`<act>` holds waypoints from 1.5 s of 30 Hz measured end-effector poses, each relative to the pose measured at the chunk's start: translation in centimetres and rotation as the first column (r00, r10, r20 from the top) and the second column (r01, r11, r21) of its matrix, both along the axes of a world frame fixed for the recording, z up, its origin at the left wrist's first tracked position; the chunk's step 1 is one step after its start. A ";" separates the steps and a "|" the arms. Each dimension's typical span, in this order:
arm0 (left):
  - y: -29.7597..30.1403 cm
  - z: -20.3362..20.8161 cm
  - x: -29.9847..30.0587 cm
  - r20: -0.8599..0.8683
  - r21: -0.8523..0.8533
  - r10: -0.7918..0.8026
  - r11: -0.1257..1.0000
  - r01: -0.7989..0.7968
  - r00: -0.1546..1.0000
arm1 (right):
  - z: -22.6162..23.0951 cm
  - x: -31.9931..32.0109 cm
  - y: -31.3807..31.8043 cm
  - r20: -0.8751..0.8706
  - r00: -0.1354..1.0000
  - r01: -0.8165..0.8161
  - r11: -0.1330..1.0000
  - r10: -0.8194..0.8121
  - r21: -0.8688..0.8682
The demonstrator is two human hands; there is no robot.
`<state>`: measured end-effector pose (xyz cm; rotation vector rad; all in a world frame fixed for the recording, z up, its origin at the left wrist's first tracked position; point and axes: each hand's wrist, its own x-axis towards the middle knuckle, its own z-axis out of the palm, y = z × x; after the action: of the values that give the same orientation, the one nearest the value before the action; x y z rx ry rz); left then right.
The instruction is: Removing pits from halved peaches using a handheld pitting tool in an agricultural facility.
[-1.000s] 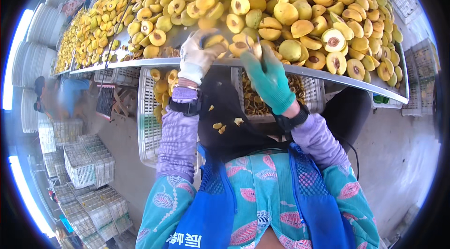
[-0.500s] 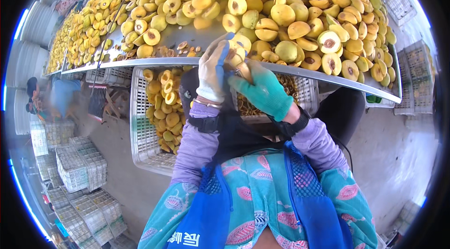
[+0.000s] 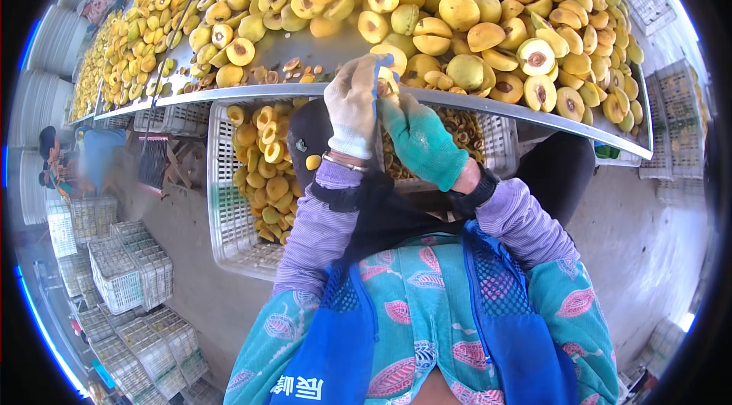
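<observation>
My left hand (image 3: 352, 104), in a white glove, and my right hand (image 3: 418, 138), in a green glove, are pressed together just at the near edge of a metal table (image 3: 305, 51). Between them they hold a small yellow fruit (image 3: 387, 83); a bit of blue shows at my left fingertips. Whole and halved yellow fruits (image 3: 473, 16) with brown pits cover the table beyond my hands. Loose pits (image 3: 290, 68) lie on the bare metal to the left.
Under the table edge a white plastic crate (image 3: 221, 199) holds halved fruit (image 3: 267, 169); another crate (image 3: 496, 146) on the right holds pits. Stacked empty crates (image 3: 126, 272) stand on the floor at the left. Another person (image 3: 72, 161) crouches at far left.
My two hands came together from reaching onto the fruit pile and drew back to the table edge, now closed around one fruit.
</observation>
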<state>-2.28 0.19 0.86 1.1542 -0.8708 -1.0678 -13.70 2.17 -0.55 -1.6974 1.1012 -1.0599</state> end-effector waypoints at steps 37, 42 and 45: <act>0.7 -1.0 1.5 0.427 -0.251 -0.126 0.935 0.251 0.895 | 1.9 0.0 2.5 0.807 0.529 -0.733 0.337 -0.263 0.591; 1.4 -1.3 2.4 -0.229 0.078 -0.293 0.945 0.317 0.928 | 1.7 0.1 2.7 0.681 0.722 -0.612 0.350 -0.119 0.709; 1.7 -1.2 3.0 -0.229 0.074 -0.277 0.951 0.301 0.933 | 1.4 -0.3 2.7 0.835 0.487 -0.815 0.211 -0.255 0.540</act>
<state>0.73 1.93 -0.33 0.9930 -0.8337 -1.4706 -14.00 4.88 0.83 -0.1777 0.3771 -0.4559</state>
